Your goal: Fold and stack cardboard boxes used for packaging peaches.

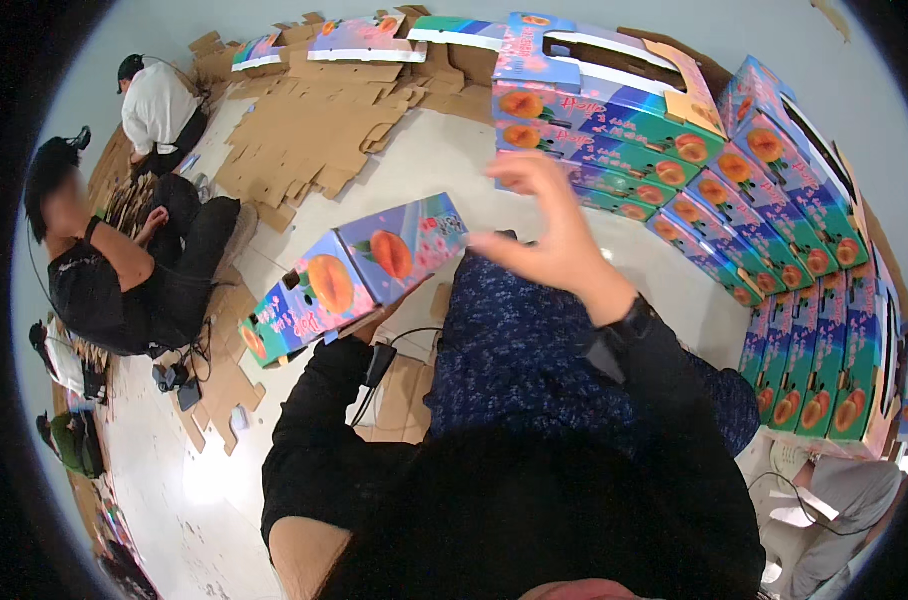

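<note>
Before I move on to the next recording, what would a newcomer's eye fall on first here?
Probably the stacked fruit-printed boxes, bright blue, green and pink along the upper right and right side. Next comes a matching box left of centre, held from below by the left hand, while the right hand is open near its right end. Flattened cardboard spreads across the upper left.

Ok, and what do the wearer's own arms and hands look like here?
The right hand is bare, as is what shows of the left hand. Both forearms wear black: left sleeve, right sleeve. A dark strap rings the right wrist; a small dark device sits at the left.
</note>
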A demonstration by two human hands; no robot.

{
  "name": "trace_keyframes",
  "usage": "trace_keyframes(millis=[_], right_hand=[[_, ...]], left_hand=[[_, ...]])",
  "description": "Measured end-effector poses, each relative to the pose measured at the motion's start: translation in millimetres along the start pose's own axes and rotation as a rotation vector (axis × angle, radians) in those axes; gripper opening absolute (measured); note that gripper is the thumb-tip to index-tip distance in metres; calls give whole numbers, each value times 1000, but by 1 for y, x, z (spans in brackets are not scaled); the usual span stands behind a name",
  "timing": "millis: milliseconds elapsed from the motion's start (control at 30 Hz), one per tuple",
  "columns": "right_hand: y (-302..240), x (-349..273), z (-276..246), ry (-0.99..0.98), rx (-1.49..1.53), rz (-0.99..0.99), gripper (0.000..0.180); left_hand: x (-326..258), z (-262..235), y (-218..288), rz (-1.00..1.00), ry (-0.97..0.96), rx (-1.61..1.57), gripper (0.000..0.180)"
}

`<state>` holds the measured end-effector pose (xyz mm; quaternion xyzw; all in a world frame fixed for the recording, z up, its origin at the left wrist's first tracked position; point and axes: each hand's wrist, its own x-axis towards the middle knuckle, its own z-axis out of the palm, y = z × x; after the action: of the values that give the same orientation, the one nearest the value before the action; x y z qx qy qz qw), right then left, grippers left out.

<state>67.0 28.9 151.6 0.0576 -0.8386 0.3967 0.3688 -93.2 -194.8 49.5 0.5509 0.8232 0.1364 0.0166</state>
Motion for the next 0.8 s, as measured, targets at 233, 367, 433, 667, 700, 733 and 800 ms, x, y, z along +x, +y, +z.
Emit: trace_keyframes(millis=[233, 367, 433, 667, 700, 733, 800], right_hand=[[-78, 50, 87, -293, -312, -536, 83], [-84, 51, 112, -655, -861, -343, 94], [-72, 44, 110, -537, -731, -298, 93], [-23, -2, 44, -92, -221, -93, 92], [-22, -10, 36, -91, -223, -90, 92], [-21, -17, 28, -29, -154, -11, 91], [-15, -29, 11, 38, -98, 77, 91]], left_hand=[[5, -21, -22, 94, 10, 184, 51], [12, -30, -42, 127, 13, 269, 55], [13, -34, -49, 134, 8, 300, 57], [13, -53, -63, 201, -12, 378, 66], [6, -60, -58, 218, -25, 396, 67], [3, -65, -51, 220, -25, 395, 67], [-7, -80, -21, 337, -30, 584, 77]])
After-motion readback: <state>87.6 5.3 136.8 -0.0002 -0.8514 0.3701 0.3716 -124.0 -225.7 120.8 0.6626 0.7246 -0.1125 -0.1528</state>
